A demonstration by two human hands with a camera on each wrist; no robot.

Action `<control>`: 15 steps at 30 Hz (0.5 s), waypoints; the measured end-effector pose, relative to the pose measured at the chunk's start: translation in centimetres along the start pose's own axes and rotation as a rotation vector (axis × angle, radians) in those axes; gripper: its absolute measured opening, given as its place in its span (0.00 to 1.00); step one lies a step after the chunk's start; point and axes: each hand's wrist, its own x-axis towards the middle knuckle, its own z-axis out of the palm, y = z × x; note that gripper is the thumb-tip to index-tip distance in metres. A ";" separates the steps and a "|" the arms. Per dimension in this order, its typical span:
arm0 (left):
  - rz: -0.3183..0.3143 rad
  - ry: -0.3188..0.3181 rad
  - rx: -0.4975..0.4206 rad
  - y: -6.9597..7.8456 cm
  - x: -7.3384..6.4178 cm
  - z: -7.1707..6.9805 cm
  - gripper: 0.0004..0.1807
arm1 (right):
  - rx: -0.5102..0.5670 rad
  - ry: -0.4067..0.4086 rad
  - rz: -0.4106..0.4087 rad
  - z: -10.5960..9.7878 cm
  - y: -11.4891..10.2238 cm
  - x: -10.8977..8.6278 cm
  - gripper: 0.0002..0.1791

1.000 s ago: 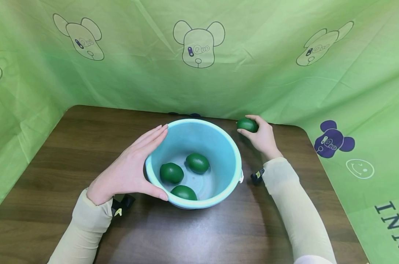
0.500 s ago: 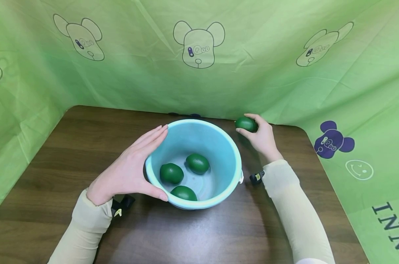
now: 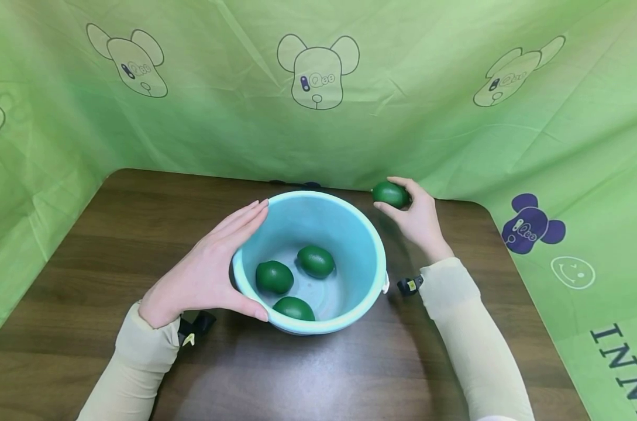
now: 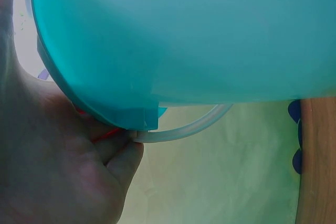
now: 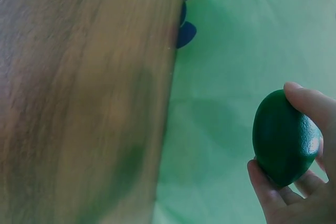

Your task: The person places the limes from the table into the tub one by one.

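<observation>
My left hand [image 3: 205, 272] holds the light blue bucket [image 3: 373, 257] at its left side, with fingers along the far part of the rim and thumb on the near part. Its fingers also lie beside the bucket's pale handle [image 4: 184, 132] in the left wrist view. Three dark green limes [image 3: 316, 261] lie at the bottom of the bucket, one partly hidden by the near wall. To the right of the bucket, my right hand [image 3: 418, 219] pinches another lime [image 3: 390, 195] between thumb and fingers. That lime [image 5: 283, 137] appears close up in the right wrist view.
The bucket is over the middle of a dark brown wooden table [image 3: 113, 245]. A green cloth [image 3: 218, 134] printed with bear heads hangs along the table's back and sides. Small black devices [image 3: 410, 285] are worn at both wrists.
My right hand has shifted slightly up and to the left in the head view, carrying the lime with it. The left hand, the bucket and the limes inside stay in place.
</observation>
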 end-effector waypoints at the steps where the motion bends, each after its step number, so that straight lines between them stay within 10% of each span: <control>1: 0.002 0.000 0.001 0.0 0.0 0.0 0.79 | -0.002 0.002 -0.007 0.0 -0.2 0.0 0.34; 15: -0.010 -0.003 -0.003 0.0 -0.1 0.1 0.79 | 0.008 0.040 -0.058 -1.0 -2.4 -0.7 0.33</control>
